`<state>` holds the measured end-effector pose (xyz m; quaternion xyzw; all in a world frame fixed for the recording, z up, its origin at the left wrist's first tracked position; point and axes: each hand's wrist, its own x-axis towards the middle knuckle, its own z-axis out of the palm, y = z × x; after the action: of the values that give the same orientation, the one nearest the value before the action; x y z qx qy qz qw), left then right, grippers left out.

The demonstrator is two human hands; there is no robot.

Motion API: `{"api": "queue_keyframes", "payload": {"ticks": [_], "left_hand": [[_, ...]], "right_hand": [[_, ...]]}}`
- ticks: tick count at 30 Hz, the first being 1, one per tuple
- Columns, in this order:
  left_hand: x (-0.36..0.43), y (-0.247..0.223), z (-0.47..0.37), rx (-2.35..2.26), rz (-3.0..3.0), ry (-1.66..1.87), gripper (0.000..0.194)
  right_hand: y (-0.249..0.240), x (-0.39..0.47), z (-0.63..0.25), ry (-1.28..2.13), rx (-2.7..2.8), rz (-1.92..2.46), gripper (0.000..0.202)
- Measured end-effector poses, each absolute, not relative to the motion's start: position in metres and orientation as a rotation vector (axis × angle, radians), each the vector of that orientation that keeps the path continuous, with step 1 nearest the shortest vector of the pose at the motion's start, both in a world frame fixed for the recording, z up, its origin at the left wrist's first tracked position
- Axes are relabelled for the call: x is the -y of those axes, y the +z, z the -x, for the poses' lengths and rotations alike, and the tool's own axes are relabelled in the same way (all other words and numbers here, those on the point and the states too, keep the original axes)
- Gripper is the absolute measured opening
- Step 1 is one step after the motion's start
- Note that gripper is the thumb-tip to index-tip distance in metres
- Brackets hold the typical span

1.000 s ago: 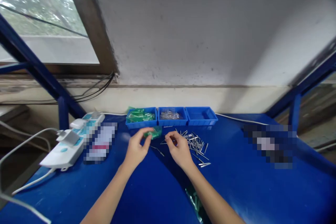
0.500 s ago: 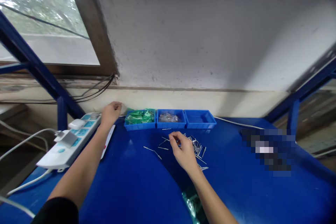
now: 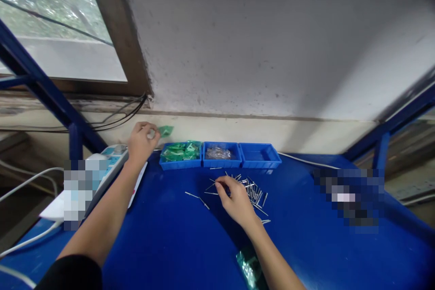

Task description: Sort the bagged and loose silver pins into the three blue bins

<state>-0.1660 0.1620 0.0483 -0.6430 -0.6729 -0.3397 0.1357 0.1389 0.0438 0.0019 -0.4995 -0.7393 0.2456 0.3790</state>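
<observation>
At the far left of the table, above the power strip, my left hand (image 3: pixel 142 142) is closed, pinching a small green plastic bag (image 3: pixel 166 131) that sticks out to the right of its fingertips. My right hand (image 3: pixel 235 198) is low over the table, thumb and fingers pressed together beside scattered thin metal pins (image 3: pixel 256 192). Whether a pin is between those fingers is too small to tell. Several green bags with pieces inside fill the left blue bin (image 3: pixel 181 163). Clear material lies in the middle blue bin (image 3: pixel 222 163). Nothing shows inside the right blue bin (image 3: pixel 261 164).
A white power strip (image 3: pixel 115 163) with cords runs along the left edge. A white flat object (image 3: pixel 138 186) lies beside my left forearm. Another green bag (image 3: pixel 249 268) is partly under my right forearm. A blurred dark item (image 3: pixel 346 199) sits at right.
A green bag now shows at my left fingertips, where only a pale blur showed before. My right hand has come slightly left and down, its fingertips nearer the loose pins.
</observation>
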Motion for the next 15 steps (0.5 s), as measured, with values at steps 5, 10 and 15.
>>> {"api": "queue_keyframes", "payload": {"ticks": [5, 10, 15], "left_hand": [[-0.130, 0.041, 0.118, 1.685, 2.310, -0.695, 0.016], [-0.088, 0.014, 0.100, 1.692, 2.259, -0.907, 0.028], [-0.079, 0.007, 0.127, 1.783, 2.008, -1.049, 0.028]], "right_hand": [[0.017, -0.041, -0.145, 0.614, 1.947, 1.285, 0.025], [0.028, -0.005, -0.176, 0.573, 1.945, 1.319, 0.026], [0.001, 0.046, -0.222, 0.357, 1.881, 1.453, 0.018]]}}
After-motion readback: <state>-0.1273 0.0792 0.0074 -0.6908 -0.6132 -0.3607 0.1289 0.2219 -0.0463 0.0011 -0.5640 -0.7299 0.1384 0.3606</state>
